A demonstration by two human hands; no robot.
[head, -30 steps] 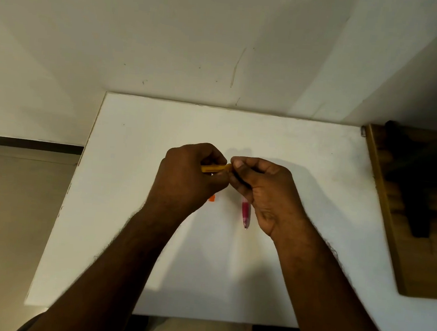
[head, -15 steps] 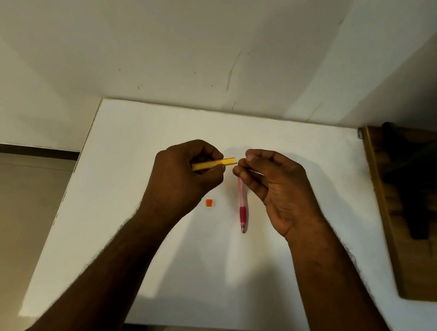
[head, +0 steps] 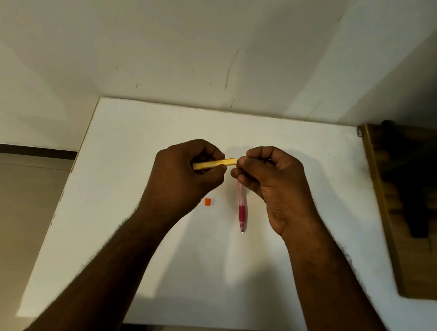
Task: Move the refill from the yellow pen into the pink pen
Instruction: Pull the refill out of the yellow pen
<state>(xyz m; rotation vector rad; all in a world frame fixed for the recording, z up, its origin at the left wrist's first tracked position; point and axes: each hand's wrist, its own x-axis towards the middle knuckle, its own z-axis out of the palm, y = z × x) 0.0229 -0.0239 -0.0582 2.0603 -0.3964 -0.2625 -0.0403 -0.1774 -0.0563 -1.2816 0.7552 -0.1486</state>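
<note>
My left hand (head: 184, 178) is closed around the yellow pen (head: 220, 163) and holds it level above the white table (head: 116, 235), open end pointing right. The fingertips of my right hand (head: 276, 186) pinch right at that open end. The thin refill is almost wholly hidden inside those fingers. Below my right hand, the pink pen (head: 241, 209) lies on the table with its tip toward me and its far end covered by the hand. A small orange piece (head: 207, 202) rests on the table to the left of the pink pen.
A dark wooden piece of furniture (head: 391, 233) stands against the table's right edge. The wall runs along the table's far edge. Floor shows to the left of the table.
My hands drew slightly apart half a second ago, with a thin refill showing at my right fingertips. Now the right fingertips are against the yellow pen's end again.
</note>
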